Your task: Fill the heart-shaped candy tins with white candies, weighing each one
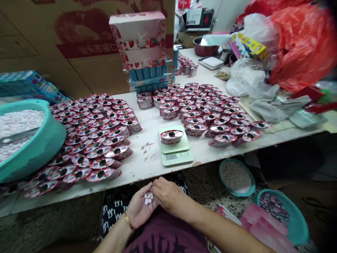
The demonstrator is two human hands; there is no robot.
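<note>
Cupped palm up near the lap, my left hand [142, 207] holds several small white pieces [149, 198]. My right hand [167, 195] is closed with its fingertips at the edge of that palm; what it holds, if anything, is hidden. Beyond both hands, a pale green scale [177, 158] lies on the white table [147, 151], bearing one red and silver oval packet [171, 136] with a dark hole in its top. Its display digits are too small to read surely. Many similar packets stand in groups left [101, 163] and right [222, 138] of the scale.
A turquoise basin [52, 140] of white pieces stands at the left. Strawberry-print boxes [139, 44] are stacked against a large carton [86, 73]. Red plastic bags [302, 45] lie at the back right. Below the table edge are two more basins [249, 191] [300, 225].
</note>
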